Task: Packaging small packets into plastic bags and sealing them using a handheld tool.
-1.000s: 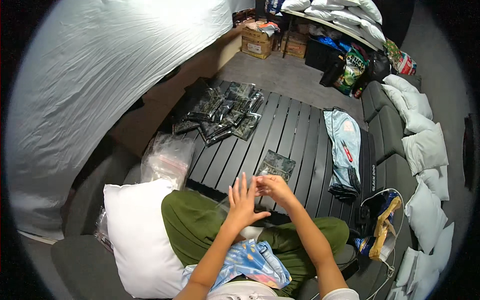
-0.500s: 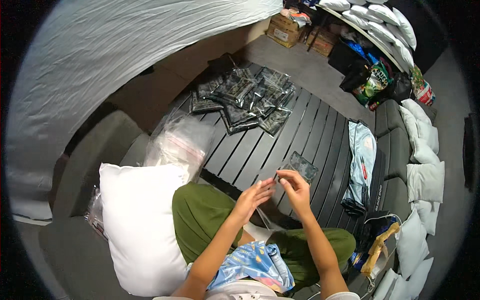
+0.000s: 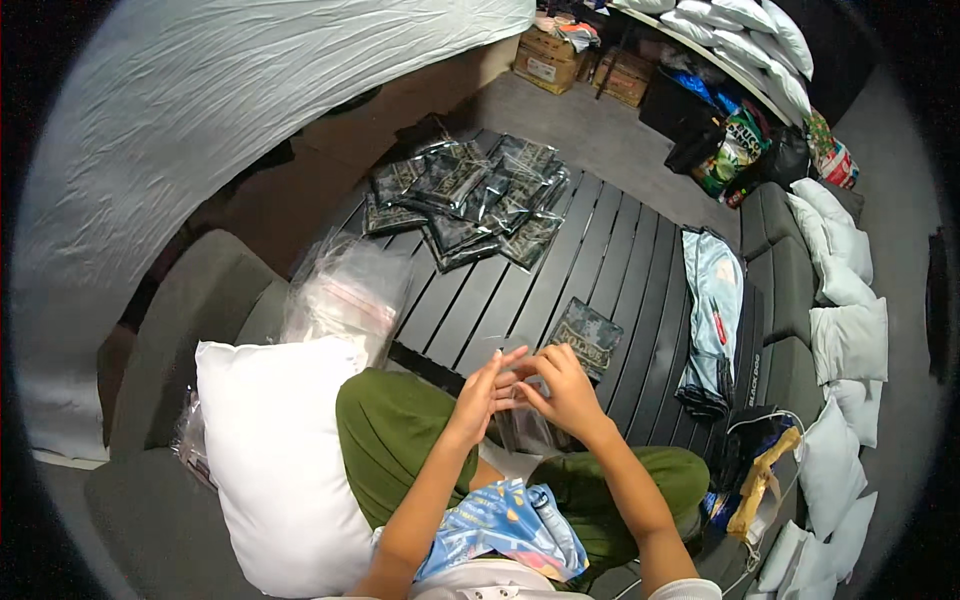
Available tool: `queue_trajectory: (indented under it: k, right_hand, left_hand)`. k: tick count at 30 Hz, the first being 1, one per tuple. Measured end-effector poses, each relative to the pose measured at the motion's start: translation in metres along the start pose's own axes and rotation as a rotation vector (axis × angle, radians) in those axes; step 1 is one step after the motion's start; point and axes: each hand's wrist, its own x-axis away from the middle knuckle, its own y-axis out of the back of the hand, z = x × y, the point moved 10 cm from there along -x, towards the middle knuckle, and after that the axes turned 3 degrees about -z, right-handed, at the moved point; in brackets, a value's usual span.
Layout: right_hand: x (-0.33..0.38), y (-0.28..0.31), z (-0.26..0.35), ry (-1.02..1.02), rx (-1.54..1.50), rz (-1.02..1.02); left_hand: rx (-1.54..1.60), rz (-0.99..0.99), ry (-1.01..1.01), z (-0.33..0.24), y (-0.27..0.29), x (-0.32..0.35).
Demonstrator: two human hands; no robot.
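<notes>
A clear plastic bag [image 3: 527, 432] hangs between my two hands over my lap, hard to see against what lies behind it. My left hand [image 3: 480, 398] has its fingers closed on the bag's side, their tips meeting those of the other hand. With bent fingers and thumb, my right hand [image 3: 566, 392] pinches the bag near its upper part. Just beyond the right hand, a folded dark camouflage-patterned cloth packet [image 3: 586, 338] with lettering lies flat on the slatted table [image 3: 510, 310].
Several dark packets in clear wrapping [image 3: 465, 195] are heaped at the table's far end. Flat clear bags [image 3: 345, 300] lie at the left, beside a white pillow [image 3: 280, 460]. A light-blue fabric item [image 3: 712, 310] rests on the right. Blue patterned packaging [image 3: 505, 525] sits on my lap.
My hands have come together, fingertips now meeting around the clear bag. The right hand has moved left and down, uncovering more of the camouflage packet. The whole view has shifted slightly.
</notes>
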Motion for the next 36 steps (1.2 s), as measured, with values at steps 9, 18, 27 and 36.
queue_trajectory:
  k: [9, 18, 27, 36]
  right_hand:
    - [0.01, 0.019, 0.001, 0.017, -0.017, -0.034]
    - [0.027, 0.014, -0.058, -0.535, -0.536, 0.275]
    - [0.035, 0.014, -0.072, -0.557, -0.817, 0.198]
    - [0.044, 0.0, -0.06, -0.596, -0.811, 0.407]
  left_hand:
    - [0.032, -0.075, -0.053, -0.004, -0.005, 0.001]
    - [-0.411, -0.096, -0.124, -0.027, -0.015, 0.006]
    - [-0.474, -0.12, -0.13, -0.026, -0.019, 0.008]
    - [-0.585, -0.182, -0.12, -0.016, -0.014, 0.01]
